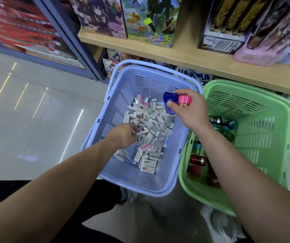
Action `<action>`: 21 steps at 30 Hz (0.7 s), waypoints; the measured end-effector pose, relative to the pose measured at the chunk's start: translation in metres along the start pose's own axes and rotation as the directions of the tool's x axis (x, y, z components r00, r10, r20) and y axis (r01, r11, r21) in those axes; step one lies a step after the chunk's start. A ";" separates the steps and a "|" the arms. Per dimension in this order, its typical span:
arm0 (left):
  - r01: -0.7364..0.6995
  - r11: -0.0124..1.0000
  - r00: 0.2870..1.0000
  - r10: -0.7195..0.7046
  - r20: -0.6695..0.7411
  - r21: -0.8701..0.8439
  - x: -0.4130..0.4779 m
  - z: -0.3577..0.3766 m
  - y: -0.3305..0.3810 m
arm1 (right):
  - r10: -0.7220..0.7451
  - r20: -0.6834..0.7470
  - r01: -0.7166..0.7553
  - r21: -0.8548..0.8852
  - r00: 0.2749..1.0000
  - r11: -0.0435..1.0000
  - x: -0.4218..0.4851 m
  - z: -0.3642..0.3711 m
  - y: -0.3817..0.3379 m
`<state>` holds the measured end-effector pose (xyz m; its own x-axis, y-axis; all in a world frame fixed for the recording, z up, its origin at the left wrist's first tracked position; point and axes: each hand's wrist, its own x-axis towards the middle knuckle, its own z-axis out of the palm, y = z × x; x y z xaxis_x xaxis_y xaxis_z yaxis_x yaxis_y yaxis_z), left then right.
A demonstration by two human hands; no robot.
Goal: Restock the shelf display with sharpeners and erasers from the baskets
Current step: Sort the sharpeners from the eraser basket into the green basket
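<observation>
A blue basket on the floor holds a heap of small white boxed erasers. Beside it on the right, a green basket holds several coloured sharpeners in teal and red. My right hand hovers over the blue basket's right rim and grips a blue sharpener and a pink sharpener together. My left hand is down inside the blue basket, fingers curled into the eraser heap around some erasers.
A wooden shelf runs above the baskets, lined with tall printed boxes. More packets sit under it behind the baskets. Tiled floor stretches to the left. My knee and shoe are just below the blue basket.
</observation>
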<state>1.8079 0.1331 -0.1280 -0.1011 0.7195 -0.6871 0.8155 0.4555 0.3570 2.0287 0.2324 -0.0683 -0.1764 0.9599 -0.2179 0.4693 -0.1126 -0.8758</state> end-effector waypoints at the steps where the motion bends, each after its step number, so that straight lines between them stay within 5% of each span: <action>1: 0.013 0.995 0.998 -0.018 0.056 0.102 0.008 0.016 -0.004 | -0.031 -0.019 0.030 -0.047 0.999 0.998 0.002 -0.001 0.005; 8: 0.062 0.997 0.998 -0.062 -0.004 0.047 0.047 0.082 -0.006 | -0.149 0.097 0.168 -0.227 0.984 0.959 0.008 0.021 0.013; 11: -0.103 0.972 0.982 0.066 0.175 0.211 0.046 0.079 -0.026 | -0.131 0.184 0.159 -0.149 0.974 0.976 0.013 0.036 0.004; 15: -0.179 0.959 0.911 0.077 0.405 0.220 0.031 0.064 -0.040 | -0.138 0.230 0.183 -0.184 0.963 0.966 0.021 0.052 0.002; 21: -0.036 0.974 0.962 -0.026 0.270 0.224 0.024 0.052 -0.039 | -0.065 0.178 0.103 -0.212 0.982 0.972 0.031 0.060 0.020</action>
<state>1.8032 0.1055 -0.1910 0.0350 0.5390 -0.8416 0.9256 0.3000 0.2307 1.9808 0.2441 -0.1186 -0.3578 0.9041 -0.2336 0.6217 0.0440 -0.7820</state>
